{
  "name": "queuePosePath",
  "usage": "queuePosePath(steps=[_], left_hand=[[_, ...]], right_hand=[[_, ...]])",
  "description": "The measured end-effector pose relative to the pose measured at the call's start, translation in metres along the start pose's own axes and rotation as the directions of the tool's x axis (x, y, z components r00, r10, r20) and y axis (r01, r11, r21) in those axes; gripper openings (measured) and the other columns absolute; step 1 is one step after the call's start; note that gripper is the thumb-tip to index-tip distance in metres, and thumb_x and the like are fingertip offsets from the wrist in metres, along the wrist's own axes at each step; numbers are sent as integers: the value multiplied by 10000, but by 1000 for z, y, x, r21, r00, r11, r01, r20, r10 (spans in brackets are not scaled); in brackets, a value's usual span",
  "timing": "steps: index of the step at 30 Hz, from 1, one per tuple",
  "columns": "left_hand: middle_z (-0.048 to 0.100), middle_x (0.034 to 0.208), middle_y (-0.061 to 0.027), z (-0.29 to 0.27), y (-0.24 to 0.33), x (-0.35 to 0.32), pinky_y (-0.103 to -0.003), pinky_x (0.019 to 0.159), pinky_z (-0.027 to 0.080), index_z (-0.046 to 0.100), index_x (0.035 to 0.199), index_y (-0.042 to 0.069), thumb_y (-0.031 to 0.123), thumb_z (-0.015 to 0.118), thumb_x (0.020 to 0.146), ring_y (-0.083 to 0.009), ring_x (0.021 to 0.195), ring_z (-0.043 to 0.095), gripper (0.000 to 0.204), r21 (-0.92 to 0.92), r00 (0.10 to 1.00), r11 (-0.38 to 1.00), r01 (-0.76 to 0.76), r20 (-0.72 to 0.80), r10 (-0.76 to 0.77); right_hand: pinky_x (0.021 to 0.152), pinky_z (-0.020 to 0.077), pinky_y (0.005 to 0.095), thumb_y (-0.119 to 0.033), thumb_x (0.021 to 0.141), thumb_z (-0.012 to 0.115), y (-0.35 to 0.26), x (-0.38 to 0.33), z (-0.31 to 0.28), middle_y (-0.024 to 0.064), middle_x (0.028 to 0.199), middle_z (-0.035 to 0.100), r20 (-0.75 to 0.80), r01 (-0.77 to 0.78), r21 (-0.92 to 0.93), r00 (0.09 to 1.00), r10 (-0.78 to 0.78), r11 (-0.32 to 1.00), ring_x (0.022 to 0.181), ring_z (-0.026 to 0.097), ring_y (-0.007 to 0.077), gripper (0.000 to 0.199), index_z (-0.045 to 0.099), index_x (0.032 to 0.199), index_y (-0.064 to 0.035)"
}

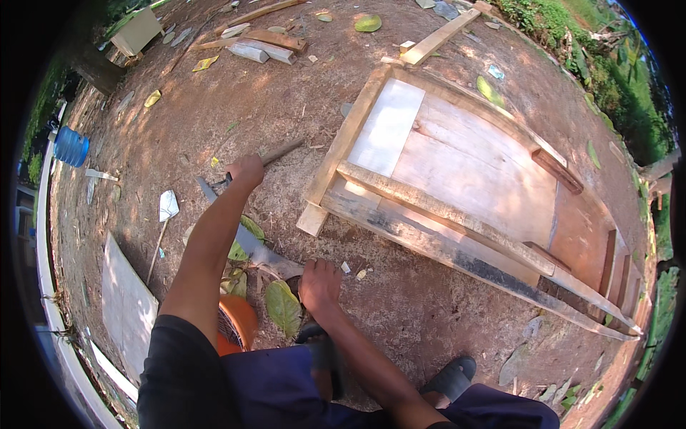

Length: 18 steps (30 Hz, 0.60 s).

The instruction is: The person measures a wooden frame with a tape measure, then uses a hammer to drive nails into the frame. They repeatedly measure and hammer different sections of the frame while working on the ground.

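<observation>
My left hand point(247, 171) is closed around a tool with a brown wooden handle point(283, 150), held low over the dirt. A small dark part shows at the tool's other end, so it looks like a hammer. Closer to me, my right hand point(319, 286) is curled at the wide end of a grey handsaw point(261, 252); the saw's handle is hidden under the fingers. The blade runs up and left beneath my left forearm, its narrow end showing past it. To the right lies a wooden frame point(429, 193) with panels set into it.
An orange container point(238, 322) stands by my left leg, beside large leaves point(284, 307). A grey board point(125, 300) lies on the left, with a blue water jug point(71, 147) farther off. Wood offcuts point(268, 46) lie at the back; a plank point(443, 36) rests beyond the frame.
</observation>
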<state>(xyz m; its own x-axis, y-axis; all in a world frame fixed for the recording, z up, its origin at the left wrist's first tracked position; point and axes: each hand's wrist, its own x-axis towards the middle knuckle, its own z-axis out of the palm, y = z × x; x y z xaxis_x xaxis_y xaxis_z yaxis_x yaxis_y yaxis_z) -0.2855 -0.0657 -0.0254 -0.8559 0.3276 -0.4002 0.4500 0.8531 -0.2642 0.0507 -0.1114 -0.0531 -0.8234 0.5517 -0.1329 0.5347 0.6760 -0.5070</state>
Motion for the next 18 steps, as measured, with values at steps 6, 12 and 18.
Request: queuePosePath(steps=[6,12,18], left_hand=[[702,1191,-165,-22,2,3,-585,867,537,627,1229,86,187,510,982,-357,1116,682,292,81,985,995,-66,-152,77],[664,1220,-231,-44,-11,-64,-573,850,525,483,1388,13,170,534,973,-406,1039,680,447,-266,982,950,-165,-136,132],[672,1175,-197,-267,86,-233,-529,863,499,534,1316,46,174,578,955,-397,1045,654,386,-179,828,810,-559,-183,530]], right_hand=[[819,501,421,-178,794,677,-1,-5,-85,158,1023,603,-5,54,232,999,-54,971,991,604,309,304,619,1045,-16],[790,519,417,-156,840,619,-20,-79,-195,138,1035,620,92,-177,64,981,171,982,968,642,289,238,629,1048,-40],[790,527,442,-186,861,639,-38,-174,-413,135,1045,643,221,-450,53,876,430,891,946,690,293,253,638,1077,-55]])
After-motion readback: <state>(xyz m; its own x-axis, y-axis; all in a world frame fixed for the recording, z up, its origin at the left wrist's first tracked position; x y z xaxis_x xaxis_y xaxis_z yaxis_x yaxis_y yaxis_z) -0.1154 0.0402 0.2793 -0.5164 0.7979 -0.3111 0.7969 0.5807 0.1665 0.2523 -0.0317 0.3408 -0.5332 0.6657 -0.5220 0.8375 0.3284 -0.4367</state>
